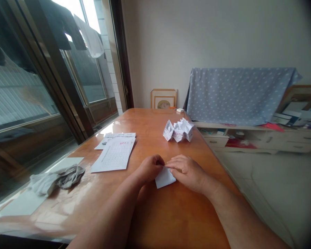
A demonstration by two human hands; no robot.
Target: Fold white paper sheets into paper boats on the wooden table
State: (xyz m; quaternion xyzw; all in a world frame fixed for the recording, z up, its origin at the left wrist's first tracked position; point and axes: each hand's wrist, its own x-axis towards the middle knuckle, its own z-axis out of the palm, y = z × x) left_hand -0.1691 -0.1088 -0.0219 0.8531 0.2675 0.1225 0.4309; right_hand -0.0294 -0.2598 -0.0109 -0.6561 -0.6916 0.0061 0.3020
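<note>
Wooden table (155, 214), window (41, 69) beside, draped cabinet (238, 95) behind

Daylight came in through the window (75, 52) on the left and lit the room evenly, fairly bright. The sky in the upper panes was blown out to white. The glossy table (150, 138) caught pale glare along its left edge (strongest near the window). Shadows were soft and faint. Straight lines bowed toward the edges, and the right corners darkened.
</note>
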